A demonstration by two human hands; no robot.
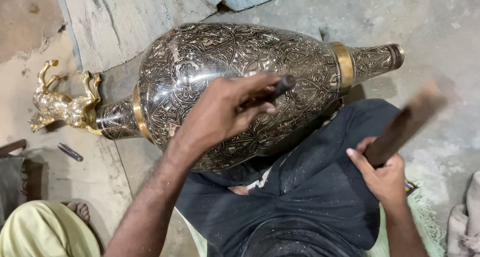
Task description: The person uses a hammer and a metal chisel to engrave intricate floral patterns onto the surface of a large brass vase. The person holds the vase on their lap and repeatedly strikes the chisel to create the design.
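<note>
On the vase (230,82), the left hand (225,112) holds a chisel (277,89); beside it, the right hand (382,174) grips a raised mallet (405,124), so chasing is underway; next needs 1 square strike.

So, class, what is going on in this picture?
A person sits on the floor with a large engraved metal vase lying on its side across their lap. The left hand holds a thin dark tool against the vase's body. The right hand grips a wooden stick, raised and blurred. A gold horse figure sits at the vase's end.
</note>
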